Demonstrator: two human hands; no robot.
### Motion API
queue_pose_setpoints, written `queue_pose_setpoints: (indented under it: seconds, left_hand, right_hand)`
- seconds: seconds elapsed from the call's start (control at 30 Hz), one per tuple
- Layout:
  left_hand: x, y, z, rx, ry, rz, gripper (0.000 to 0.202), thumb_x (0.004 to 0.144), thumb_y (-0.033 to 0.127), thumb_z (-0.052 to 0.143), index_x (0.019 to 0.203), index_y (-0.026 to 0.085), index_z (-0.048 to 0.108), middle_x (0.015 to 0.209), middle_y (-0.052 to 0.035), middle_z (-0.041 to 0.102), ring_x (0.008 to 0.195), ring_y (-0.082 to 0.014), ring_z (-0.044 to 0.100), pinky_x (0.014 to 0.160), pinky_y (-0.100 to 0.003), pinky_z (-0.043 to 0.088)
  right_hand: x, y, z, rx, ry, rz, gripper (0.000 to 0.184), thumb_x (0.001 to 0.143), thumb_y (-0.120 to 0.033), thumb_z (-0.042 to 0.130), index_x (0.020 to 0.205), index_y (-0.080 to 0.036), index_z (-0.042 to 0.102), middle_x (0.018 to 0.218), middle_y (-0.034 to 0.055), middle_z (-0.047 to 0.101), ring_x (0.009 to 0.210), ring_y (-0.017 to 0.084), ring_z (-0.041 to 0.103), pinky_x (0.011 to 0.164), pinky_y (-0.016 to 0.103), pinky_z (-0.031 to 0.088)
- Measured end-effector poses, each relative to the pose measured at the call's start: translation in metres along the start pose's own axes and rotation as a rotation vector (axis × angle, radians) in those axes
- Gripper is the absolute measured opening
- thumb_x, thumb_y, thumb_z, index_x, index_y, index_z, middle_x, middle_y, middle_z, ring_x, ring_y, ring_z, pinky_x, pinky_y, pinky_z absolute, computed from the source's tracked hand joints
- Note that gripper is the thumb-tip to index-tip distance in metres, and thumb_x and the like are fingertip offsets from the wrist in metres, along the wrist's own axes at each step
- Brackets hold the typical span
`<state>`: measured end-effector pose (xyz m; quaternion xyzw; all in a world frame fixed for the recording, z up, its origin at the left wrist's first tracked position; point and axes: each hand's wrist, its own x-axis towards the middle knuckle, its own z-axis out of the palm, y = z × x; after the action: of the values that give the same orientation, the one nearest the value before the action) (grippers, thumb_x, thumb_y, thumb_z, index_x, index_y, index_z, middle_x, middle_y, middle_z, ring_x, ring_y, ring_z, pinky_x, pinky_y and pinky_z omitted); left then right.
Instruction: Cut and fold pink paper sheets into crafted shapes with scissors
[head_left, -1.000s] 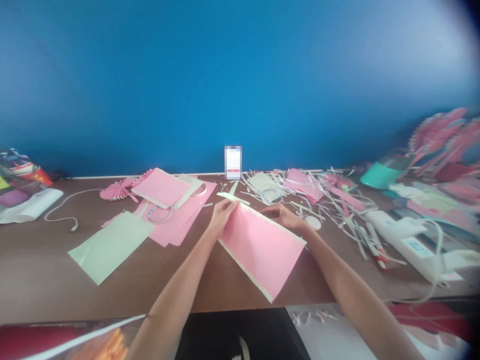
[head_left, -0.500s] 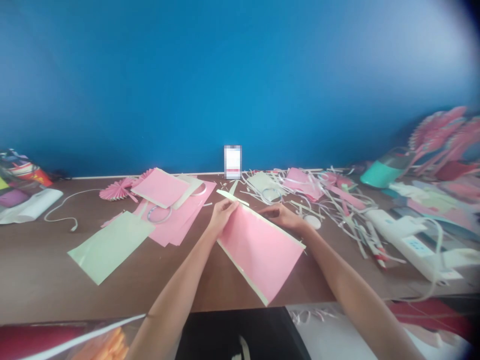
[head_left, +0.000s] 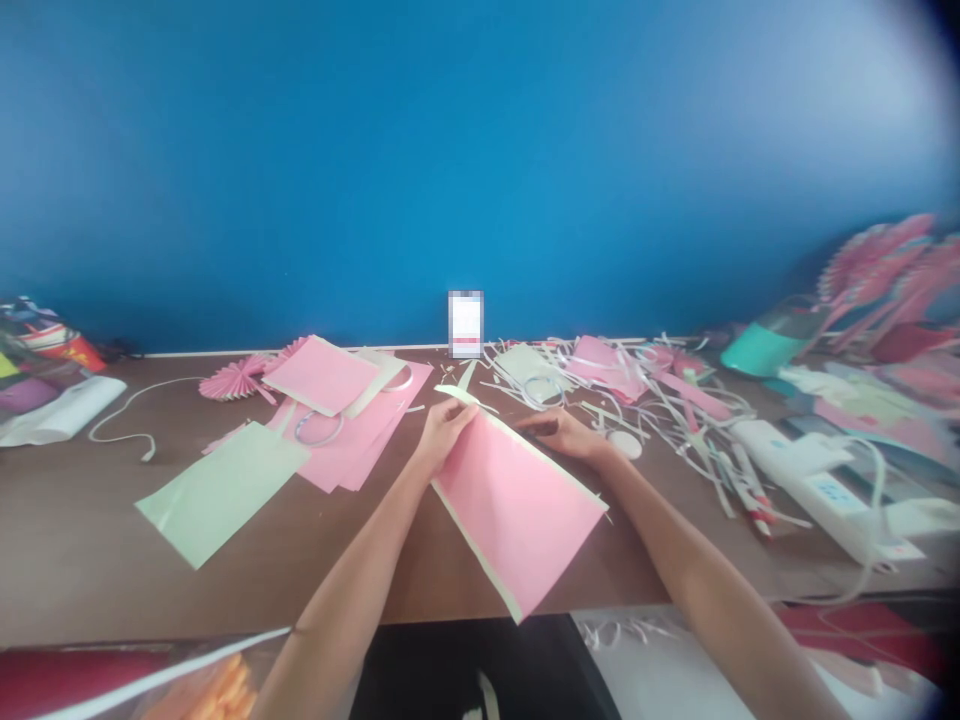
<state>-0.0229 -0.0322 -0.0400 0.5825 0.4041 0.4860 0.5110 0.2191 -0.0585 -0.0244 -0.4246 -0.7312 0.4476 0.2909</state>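
My left hand is closed on the upper left end of a pink sheet of paper with pale green strips along its long edges. The sheet slants over the table's front part, its lower corner pointing towards me. A loose-ended pale green strip curls out beyond my left fingers. Beside the sheet's far edge is my right hand, fingers stretched to the left, their tips at or very near that edge. Whether they touch the paper I cannot tell.
Pink sheets, a green sheet and a pleated pink fan lie left. Paper scraps and strips clutter the right, near a white power strip. A blurred-out phone-like screen stands against the blue wall.
The pink sheet has swung slightly, its lower corner shifting left and towards me. The green strip's end now curves more. Both hands stay nearly in place.
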Motion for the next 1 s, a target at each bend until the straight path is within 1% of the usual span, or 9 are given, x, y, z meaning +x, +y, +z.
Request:
queue_pose_setpoints:
  seconds: [0.17,0.3,0.37,0.57,0.63,0.73,0.83,0.93,1.0]
  left_hand:
    - [0.000,0.000,0.000,0.020,0.006,0.009,0.027,0.075,0.042,0.064,0.069,0.016,0.063,0.072,-0.0005,0.061,0.067,-0.0134,0.053,0.061,-0.024,0.040]
    - [-0.001,0.001,0.002,0.041,-0.040,0.009,0.028,0.076,0.043,0.063,0.070,0.016,0.063,0.070,-0.0002,0.060,0.066,-0.0131,0.053,0.059,-0.023,0.039]
    - [-0.002,0.002,0.002,0.039,-0.053,0.001,0.028,0.076,0.043,0.063,0.071,0.016,0.063,0.069,-0.0001,0.060,0.065,-0.0133,0.053,0.059,-0.024,0.039]
    - [-0.001,0.003,0.002,0.038,-0.030,0.008,0.029,0.075,0.044,0.064,0.069,0.016,0.062,0.072,-0.0012,0.061,0.066,-0.0137,0.054,0.060,-0.024,0.040]
    - [-0.001,0.002,0.002,0.044,-0.030,0.002,0.029,0.076,0.045,0.064,0.070,0.016,0.062,0.072,-0.0011,0.061,0.066,-0.0136,0.054,0.060,-0.024,0.040]
    - [-0.002,0.002,0.001,0.059,-0.038,-0.001,0.031,0.078,0.047,0.061,0.074,0.016,0.063,0.073,-0.0008,0.061,0.067,-0.0138,0.055,0.060,-0.024,0.041]
    - [-0.002,0.005,0.001,0.067,-0.079,0.012,0.030,0.079,0.046,0.060,0.077,0.017,0.064,0.074,-0.0006,0.062,0.068,-0.0139,0.055,0.063,-0.024,0.041]
    - [-0.003,0.007,0.002,0.076,-0.126,0.017,0.029,0.079,0.045,0.060,0.083,0.017,0.066,0.078,-0.0019,0.064,0.071,-0.0148,0.056,0.065,-0.024,0.041]
    - [-0.002,0.007,0.002,0.096,-0.130,0.015,0.030,0.079,0.045,0.060,0.083,0.016,0.067,0.078,-0.0025,0.064,0.071,-0.0152,0.056,0.064,-0.025,0.040]
  right_hand:
    - [0.000,-0.001,0.000,-0.032,0.000,0.016,0.045,0.074,-0.043,0.065,0.107,-0.013,0.069,0.082,0.0079,0.072,0.066,0.017,0.063,0.060,0.028,0.051]
    - [0.001,-0.003,0.002,-0.015,-0.008,0.055,0.044,0.075,-0.043,0.063,0.107,-0.013,0.069,0.075,0.0059,0.071,0.051,0.012,0.055,0.052,0.026,0.047]
    - [0.001,-0.004,0.003,0.002,-0.006,0.052,0.044,0.075,-0.043,0.063,0.107,-0.013,0.069,0.075,0.0057,0.071,0.050,0.011,0.054,0.051,0.026,0.047]
    - [0.001,-0.003,0.002,0.016,0.019,0.039,0.044,0.075,-0.040,0.063,0.108,-0.013,0.069,0.071,0.0054,0.070,0.049,0.012,0.054,0.049,0.026,0.046]
    - [0.001,-0.001,0.002,0.004,0.032,0.028,0.045,0.074,-0.040,0.064,0.110,-0.012,0.069,0.073,0.0060,0.071,0.053,0.014,0.057,0.052,0.028,0.048]
    - [0.003,0.002,0.003,-0.031,0.063,0.004,0.044,0.073,-0.038,0.065,0.110,-0.015,0.069,0.083,0.0075,0.072,0.070,0.019,0.064,0.062,0.030,0.052]
    - [0.004,0.003,0.003,-0.045,0.077,0.007,0.039,0.074,-0.034,0.062,0.108,-0.017,0.070,0.090,0.0071,0.072,0.082,0.022,0.065,0.071,0.032,0.052]
    - [0.002,-0.003,0.003,-0.026,0.092,0.034,0.038,0.074,-0.031,0.061,0.108,-0.016,0.069,0.096,0.0074,0.071,0.086,0.022,0.065,0.076,0.033,0.052]
    - [0.001,-0.008,0.002,-0.008,0.073,0.052,0.038,0.074,-0.030,0.062,0.108,-0.016,0.069,0.099,0.0079,0.071,0.087,0.022,0.065,0.077,0.034,0.052]
